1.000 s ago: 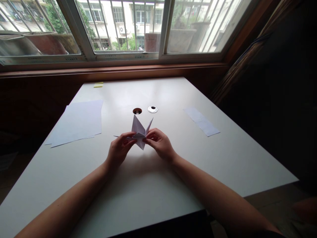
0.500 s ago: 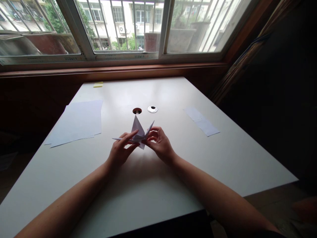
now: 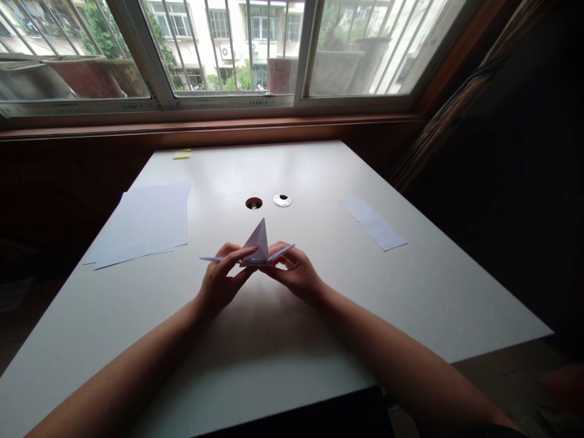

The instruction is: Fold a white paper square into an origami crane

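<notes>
A folded white paper figure with one upright point and flat flaps to either side is held above the white table near its middle. My left hand pinches its left side, the forefinger stretched along the top. From the right, my right hand grips the underside and the right flap with curled fingers.
A stack of white sheets lies at the left of the table. A paper strip lies at the right. A cable hole and its round cap sit beyond the hands. Yellow sticky notes rest near the far edge, under the window.
The two raised points have been pulled apart and down. The right flap now lies nearly flat, and the paper figure sits lower and wider between my hands.
</notes>
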`<state>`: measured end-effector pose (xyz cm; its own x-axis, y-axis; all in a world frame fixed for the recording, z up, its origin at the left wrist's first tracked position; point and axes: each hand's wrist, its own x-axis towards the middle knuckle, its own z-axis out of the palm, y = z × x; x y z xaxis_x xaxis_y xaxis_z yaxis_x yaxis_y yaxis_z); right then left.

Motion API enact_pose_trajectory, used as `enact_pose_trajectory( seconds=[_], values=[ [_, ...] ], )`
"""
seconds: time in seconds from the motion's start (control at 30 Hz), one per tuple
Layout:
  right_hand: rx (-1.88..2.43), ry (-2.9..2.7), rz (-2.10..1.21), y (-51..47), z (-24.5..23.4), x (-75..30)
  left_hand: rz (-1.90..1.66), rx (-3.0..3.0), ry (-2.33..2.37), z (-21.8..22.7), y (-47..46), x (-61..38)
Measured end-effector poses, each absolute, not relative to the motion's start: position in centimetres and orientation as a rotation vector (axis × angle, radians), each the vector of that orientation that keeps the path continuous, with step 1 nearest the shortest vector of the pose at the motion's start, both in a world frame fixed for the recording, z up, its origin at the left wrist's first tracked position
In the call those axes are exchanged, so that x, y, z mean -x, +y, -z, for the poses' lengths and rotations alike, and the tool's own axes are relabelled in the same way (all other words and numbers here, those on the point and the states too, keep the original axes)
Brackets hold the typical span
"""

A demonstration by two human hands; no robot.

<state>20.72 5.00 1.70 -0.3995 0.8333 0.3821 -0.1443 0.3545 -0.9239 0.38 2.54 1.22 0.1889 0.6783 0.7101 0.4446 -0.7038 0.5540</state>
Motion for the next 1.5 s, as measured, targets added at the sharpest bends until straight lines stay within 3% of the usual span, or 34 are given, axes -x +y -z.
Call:
enact_pose_trajectory(
  seconds=[0.63, 1.0, 1.5],
  values=[
    [0.657, -1.564, -1.347, 5.0, -2.0, -20.7, -1.481, -2.232, 1.280, -1.5, 2.1, -0.7],
    [0.729, -1.530, -1.491, 5.3, -2.6, -21.1, -1.442, -1.821, 1.029, -0.1, 2.6, -0.8],
    [0.772, -1.325, -1.632, 5.5, -2.3, -21.0, -1.494, -2.252, 1.178, -0.2, 2.3, -0.6]
  ],
)
